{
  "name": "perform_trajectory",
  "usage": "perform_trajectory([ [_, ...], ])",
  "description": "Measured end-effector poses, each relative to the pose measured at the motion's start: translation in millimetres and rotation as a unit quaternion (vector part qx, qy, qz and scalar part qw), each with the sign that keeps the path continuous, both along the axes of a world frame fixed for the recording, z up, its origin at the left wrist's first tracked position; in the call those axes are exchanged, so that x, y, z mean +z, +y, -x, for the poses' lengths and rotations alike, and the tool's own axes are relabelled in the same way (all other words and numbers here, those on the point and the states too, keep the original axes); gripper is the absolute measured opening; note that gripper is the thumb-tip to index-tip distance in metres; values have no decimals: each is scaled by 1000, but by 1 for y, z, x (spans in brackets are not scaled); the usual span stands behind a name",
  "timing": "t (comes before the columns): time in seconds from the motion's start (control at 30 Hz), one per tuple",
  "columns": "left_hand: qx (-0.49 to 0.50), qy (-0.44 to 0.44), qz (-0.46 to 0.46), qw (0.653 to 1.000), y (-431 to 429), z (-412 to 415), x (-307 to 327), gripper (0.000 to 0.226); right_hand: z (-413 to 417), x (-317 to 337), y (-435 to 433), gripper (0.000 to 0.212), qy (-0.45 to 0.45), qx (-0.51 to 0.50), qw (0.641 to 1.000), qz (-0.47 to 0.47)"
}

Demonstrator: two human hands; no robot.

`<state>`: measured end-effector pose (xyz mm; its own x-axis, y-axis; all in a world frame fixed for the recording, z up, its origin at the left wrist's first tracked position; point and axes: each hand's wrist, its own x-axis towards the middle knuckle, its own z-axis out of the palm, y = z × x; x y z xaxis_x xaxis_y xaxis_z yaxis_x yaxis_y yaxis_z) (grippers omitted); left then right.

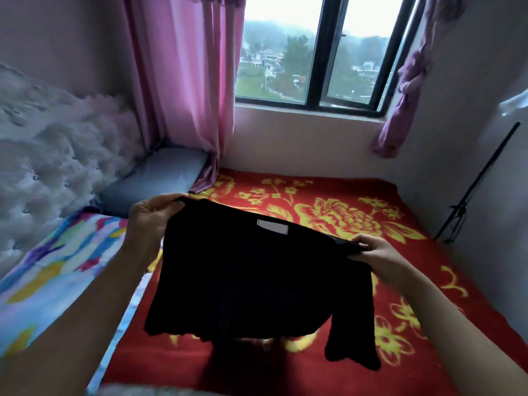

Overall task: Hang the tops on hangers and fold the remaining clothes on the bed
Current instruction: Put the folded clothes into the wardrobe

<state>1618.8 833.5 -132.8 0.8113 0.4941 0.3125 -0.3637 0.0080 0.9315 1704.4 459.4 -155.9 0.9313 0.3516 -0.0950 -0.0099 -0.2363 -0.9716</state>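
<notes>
Label point(273, 226) on black top point(251, 281) white, writing illegible; shoulders pinched in curled fingers point(168, 200) of left hand point(154, 218) and right hand point(377, 258), above bed point(371, 224).

The person holds a black top point(257, 275) up by its shoulders above the bed, the left hand point(153, 215) gripping one corner and the right hand point(374, 255) pinching the other. A white label point(273, 226) shows at the neckline. Below lies a red blanket point(414, 261) with yellow flowers; a grey pillow point(160, 178) sits near the pink curtain point(183, 81).
</notes>
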Motion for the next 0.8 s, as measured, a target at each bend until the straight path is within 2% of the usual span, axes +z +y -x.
perform_trajectory([
  [0.1,12,-20,-8,1000,0,19,27,51,19,22,2,15,39,49,996,-63],
  [0.17,33,-31,-36,998,-3,27,42,50,26,35,1,42,21,87,995,-53],
  [0.2,41,-34,-49,997,-3,30,49,49,29,40,2,45,4,94,995,-37],
  [0.27,48,-37,-60,996,-4,35,58,49,32,48,-1,23,-21,84,995,-42],
  [0.3,51,-38,-65,996,-5,37,60,49,33,50,-3,21,-27,74,996,-51],
  [0.37,54,-29,-75,995,-5,41,59,49,32,47,-9,45,-49,65,996,-47],
  [0.4,52,-16,-76,996,-4,42,55,48,31,43,-11,48,-58,59,996,-35],
  [0.47,36,20,-75,996,0,44,41,46,34,30,-11,22,-62,42,997,-3],
  [0.5,25,42,-79,996,2,43,32,45,33,21,-10,16,-59,26,998,22],
  [0.6,2,97,-91,991,5,38,-3,38,32,-11,-9,23,-28,37,996,70],
  [0.7,-6,142,-131,981,11,28,-40,46,26,-43,-12,45,24,44,993,109],
  [0.8,-6,191,-168,967,22,13,-78,47,12,-74,-9,34,58,22,988,141],
])
